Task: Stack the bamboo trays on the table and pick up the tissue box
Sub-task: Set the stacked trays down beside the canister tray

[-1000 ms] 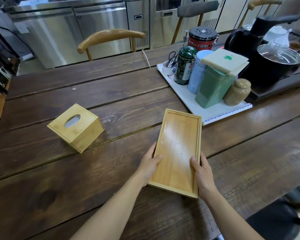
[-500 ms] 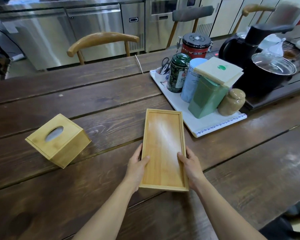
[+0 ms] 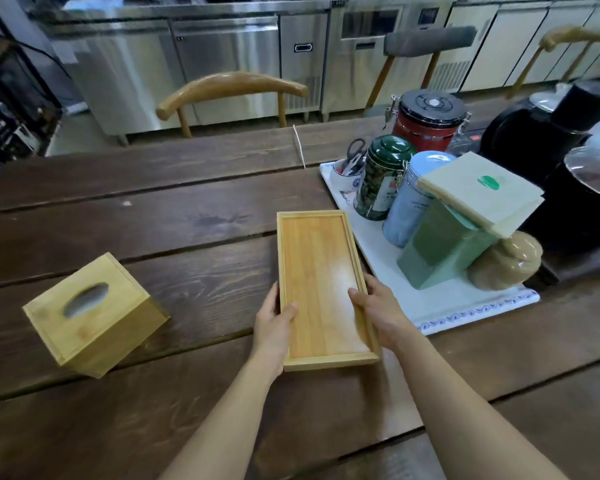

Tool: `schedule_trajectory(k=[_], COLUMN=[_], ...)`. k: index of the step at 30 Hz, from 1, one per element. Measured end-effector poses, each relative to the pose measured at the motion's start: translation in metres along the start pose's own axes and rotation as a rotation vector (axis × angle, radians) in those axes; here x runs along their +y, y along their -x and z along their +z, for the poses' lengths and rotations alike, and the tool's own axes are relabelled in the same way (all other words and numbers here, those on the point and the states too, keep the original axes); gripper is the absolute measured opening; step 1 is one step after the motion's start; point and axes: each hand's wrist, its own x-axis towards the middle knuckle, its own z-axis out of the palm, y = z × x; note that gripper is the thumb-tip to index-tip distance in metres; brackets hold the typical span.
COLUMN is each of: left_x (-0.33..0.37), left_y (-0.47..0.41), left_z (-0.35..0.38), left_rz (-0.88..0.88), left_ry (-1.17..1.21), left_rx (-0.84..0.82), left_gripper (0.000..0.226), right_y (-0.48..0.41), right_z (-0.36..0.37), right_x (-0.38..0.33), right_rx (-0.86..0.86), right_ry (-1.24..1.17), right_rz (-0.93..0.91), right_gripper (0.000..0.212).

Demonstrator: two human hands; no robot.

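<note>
A long rectangular bamboo tray (image 3: 321, 271) lies lengthwise on the dark wooden table (image 3: 187, 216), near the middle. My left hand (image 3: 272, 323) grips its left long edge, thumb over the rim. On the opposite long edge my right hand (image 3: 378, 311) holds on the same way. Whether a second tray sits under this one I cannot tell. The bamboo tissue box (image 3: 94, 311), a cube with an oval slot on top, stands to the left of the tray, apart from both hands.
A white tray (image 3: 465, 306) just right of the bamboo tray carries several tins and jars, with a paper pad (image 3: 482, 192) on a green tin. Black kettle and pot stand at far right. Wooden chairs (image 3: 229, 88) line the far table edge.
The tray has turned from slanting right to nearly straight, and sits closer to the white tray. Both hands stay on its long edges. The camera view has shifted.
</note>
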Motion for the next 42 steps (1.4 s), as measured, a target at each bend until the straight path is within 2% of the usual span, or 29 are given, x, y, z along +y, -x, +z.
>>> schedule_trajectory(k=[12, 18, 22, 32, 36, 39, 42], left_x=[0.012, 0.013, 0.012, 0.012, 0.019, 0.030, 0.044], left_y=[-0.036, -0.043, -0.045, -0.045, -0.042, -0.040, -0.035], left_z=[0.038, 0.050, 0.053, 0.052, 0.043, 0.024, -0.006], left_rz=[0.004, 0.011, 0.015, 0.045, 0.057, 0.072, 0.145], left_ry=[0.102, 0.133, 0.112, 0.032, -0.058, -0.178, -0.375], left_rx=[0.090, 0.120, 0.113, 0.104, 0.040, -0.001, 0.042], left_gripper=[0.049, 0.050, 0.049, 0.050, 0.050, 0.055, 0.058], right_y=[-0.065, -0.071, -0.071, -0.065, -0.059, -0.054, -0.046], right_z=[-0.023, -0.022, -0.028, -0.029, -0.027, -0.025, -0.013], right_x=[-0.043, -0.056, -0.054, -0.053, -0.056, -0.064, -0.077], right_rx=[-0.039, 0.141, 0.136, 0.115, 0.093, 0.189, 0.267], right_ry=[0.147, 0.309, 0.242, 0.263, 0.450, 0.676, 0.816], right_rz=[0.061, -0.017, -0.009, -0.031, -0.057, -0.102, -0.176], right_gripper=[0.034, 0.039, 0.040, 0.041, 0.028, 0.029, 0.030])
